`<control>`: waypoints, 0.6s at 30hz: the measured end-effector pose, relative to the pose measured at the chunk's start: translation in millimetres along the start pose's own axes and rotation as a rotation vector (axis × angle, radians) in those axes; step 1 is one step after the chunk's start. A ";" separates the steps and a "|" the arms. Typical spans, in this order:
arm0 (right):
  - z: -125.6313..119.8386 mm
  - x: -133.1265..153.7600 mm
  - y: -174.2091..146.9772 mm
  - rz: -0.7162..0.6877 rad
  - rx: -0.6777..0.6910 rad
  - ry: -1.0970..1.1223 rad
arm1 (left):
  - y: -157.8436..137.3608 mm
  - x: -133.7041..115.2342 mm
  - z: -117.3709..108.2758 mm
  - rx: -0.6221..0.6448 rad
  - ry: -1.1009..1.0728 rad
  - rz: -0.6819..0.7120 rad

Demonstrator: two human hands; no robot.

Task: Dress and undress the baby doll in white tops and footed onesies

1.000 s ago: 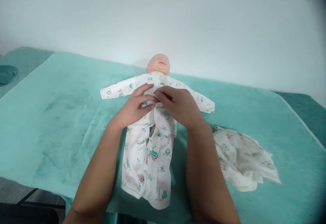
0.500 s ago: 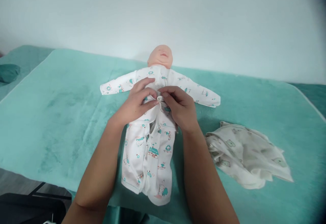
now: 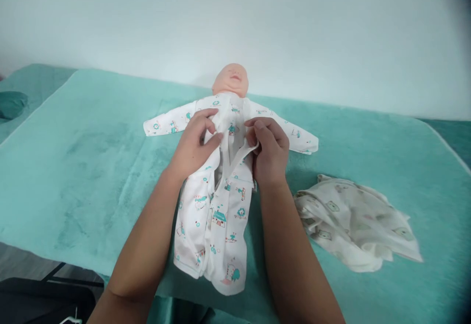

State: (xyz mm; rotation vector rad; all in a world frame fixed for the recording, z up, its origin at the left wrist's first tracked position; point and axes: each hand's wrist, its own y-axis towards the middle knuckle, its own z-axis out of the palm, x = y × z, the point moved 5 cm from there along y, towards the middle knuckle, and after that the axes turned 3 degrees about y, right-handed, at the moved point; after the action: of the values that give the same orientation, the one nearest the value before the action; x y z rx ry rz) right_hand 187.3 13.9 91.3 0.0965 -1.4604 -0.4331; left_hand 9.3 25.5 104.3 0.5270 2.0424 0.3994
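Note:
A baby doll (image 3: 230, 79) lies on its back, its head toward the wall. It wears a white baby romper (image 3: 228, 230) with teal and orange prints, both sleeves spread out to the sides. The romper's front is parted from the middle of the chest downward. My right hand (image 3: 271, 151) pinches the right front edge and lifts it outward. On the other side, my left hand (image 3: 195, 145) has thumb and fingers closed at the left front edge, with the fabric between them partly hidden.
Right of the doll lies a crumpled white cloth (image 3: 360, 226) with a bear-like print. A teal cover (image 3: 91, 176) spreads over the table, which backs onto a white wall (image 3: 235, 14). A black chair-like object (image 3: 44, 302) stands at the lower left.
The two front edges, held together at the belly before, are now apart. My right hand has moved right with its edge, my left hand slightly left, and the opening has widened.

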 end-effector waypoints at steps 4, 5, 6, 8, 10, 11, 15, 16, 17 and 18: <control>-4.5 -2.8 5.5 -0.011 -0.083 0.001 | -2.4 25.1 -18.6 -0.321 -0.055 -0.266; -8.4 -3.8 7.9 -0.007 -0.115 -0.015 | -4.2 33.7 -25.6 -0.391 -0.050 -0.338; -13.5 -5.2 10.8 0.011 -0.136 -0.043 | -6.2 42.2 -33.4 -0.449 -0.035 -0.399; -27.4 -8.7 17.1 0.096 -0.138 -0.156 | -9.5 57.0 -50.0 -0.520 0.034 -0.484; -48.3 -10.4 22.7 0.206 -0.112 -0.396 | -12.1 67.5 -64.7 -0.536 0.159 -0.546; -61.4 -9.6 24.9 0.257 -0.101 -0.563 | -13.1 70.9 -69.6 -0.520 0.236 -0.578; -109.8 1.7 27.4 0.450 -0.131 -1.159 | -10.7 65.8 -67.7 -0.399 0.569 -0.561; -113.7 6.2 26.9 0.452 -0.156 -1.203 | -7.9 60.1 -62.7 -0.376 0.636 -0.487; -111.9 10.9 26.4 0.412 -0.182 -1.193 | -4.7 53.9 -56.2 -0.351 0.684 -0.391; -104.5 15.8 25.5 0.330 -0.205 -1.134 | -1.4 48.4 -48.8 -0.312 0.705 -0.287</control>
State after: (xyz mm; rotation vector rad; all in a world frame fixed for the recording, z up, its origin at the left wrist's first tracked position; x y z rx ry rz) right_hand 295.5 11.5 101.7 -0.6474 -2.4672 -0.3671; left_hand -55.2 46.0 92.4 -0.1323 2.6051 0.7915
